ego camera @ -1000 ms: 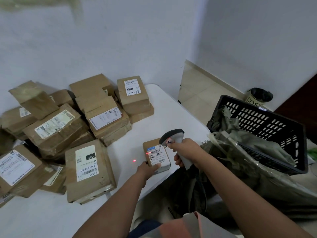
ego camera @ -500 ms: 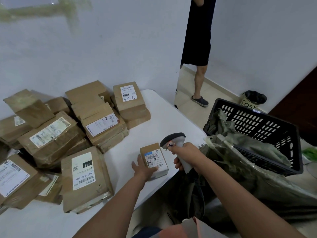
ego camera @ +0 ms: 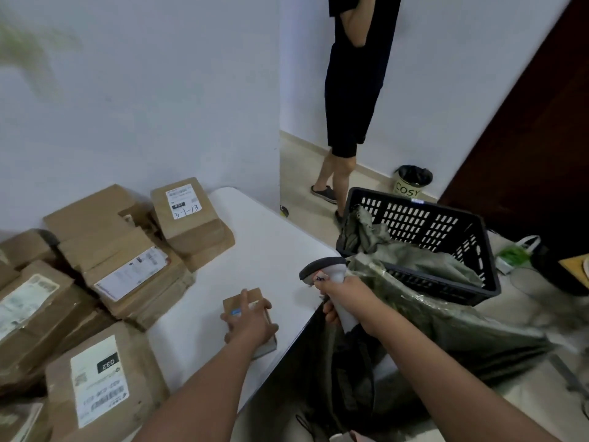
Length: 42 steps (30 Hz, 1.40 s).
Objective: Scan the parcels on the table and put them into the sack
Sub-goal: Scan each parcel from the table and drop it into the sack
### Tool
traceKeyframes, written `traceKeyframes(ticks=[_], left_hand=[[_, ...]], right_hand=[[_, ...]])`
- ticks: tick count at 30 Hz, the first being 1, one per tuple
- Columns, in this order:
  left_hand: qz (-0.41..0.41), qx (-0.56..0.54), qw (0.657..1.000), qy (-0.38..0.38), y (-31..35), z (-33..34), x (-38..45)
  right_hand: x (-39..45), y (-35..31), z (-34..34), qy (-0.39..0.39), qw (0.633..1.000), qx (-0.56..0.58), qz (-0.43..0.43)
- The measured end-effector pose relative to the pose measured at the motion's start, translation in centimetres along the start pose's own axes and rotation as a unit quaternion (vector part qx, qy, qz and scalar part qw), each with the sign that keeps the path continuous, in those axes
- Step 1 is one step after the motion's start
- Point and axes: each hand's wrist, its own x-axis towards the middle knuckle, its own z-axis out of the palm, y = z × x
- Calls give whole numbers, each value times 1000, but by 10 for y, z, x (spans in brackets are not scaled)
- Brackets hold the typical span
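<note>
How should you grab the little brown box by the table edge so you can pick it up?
Probably from above, across its short width. The small parcel lies flat on the white table, so its top and long side walls are free. The left hand already covers the top, fingers spread over it. The right hand grips the scanner, so the left does the lifting.

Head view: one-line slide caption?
Left hand grips small parcel on table; right hand holds barcode scanner beside sack.
</note>
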Motion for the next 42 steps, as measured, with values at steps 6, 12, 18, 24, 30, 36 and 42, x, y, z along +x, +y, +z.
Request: traceKeyframes(ticks=[6,12,18,24,30,36,42], left_hand=[[107,-119,987,-5,25,-25,-13],[101,-307,865,-383,77,-53,-39],[31,-363,793,-488,118,25,-47],[-152,-324,790,-498,145,117,-62],[-274,-391,771,-421,180,167,-64],[-232,-553,788,-140,215,170,-46],[-194,-532,795,-217,220,158,-52]], right_hand=[[0,23,-36,43,997,52,28],[5,73,-92,83,987,101,98],[-6,140,-148,132,961,190,153],[-22,201,-203,209,919,262,208],[-28,234,-255,211,906,289,225],[-21,237,-268,176,921,261,230],[-9,226,-257,146,937,219,230]])
